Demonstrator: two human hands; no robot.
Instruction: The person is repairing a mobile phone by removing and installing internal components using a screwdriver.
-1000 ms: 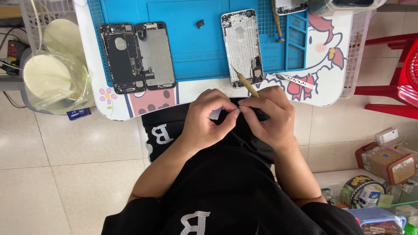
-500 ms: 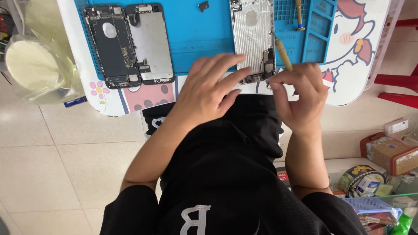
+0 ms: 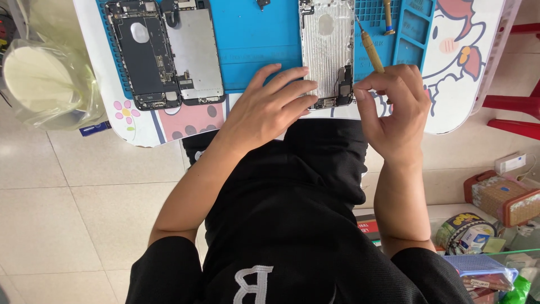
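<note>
left hand flat and unclenched, fingers fanned across the near edge of the blue mat, fingertips touching the lower left side of the silver phone housing — nothing grasped. right hand curled, thumb and forefinger pinched round the brass-coloured handle of a slim screwdriver, shaft tilted up and away, thin metal tip just beside the upper right edge of the housing. housing itself a long rounded rectangle of bare brushed metal, lying flat on the mat in front of both hands, a round cut-out near its top and small dark parts clustered at its near end. further left on the same mat, well apart, an opened phone spread as two halves side by side: one dark and crowded with boards and connectors, the other a smooth grey shield plate. mat rubbery, matte, with moulded grid pockets and shallow rectangular trays at its right side, a second brass-tipped tool resting there. desk white, rounded at the corners, printed with a cartoon figure and a pink flower. left of the desk, a pale round container wrapped in crinkled clear plastic — glossy, creased. black fabric over the lap below, glossy beige floor tiles around.
</note>
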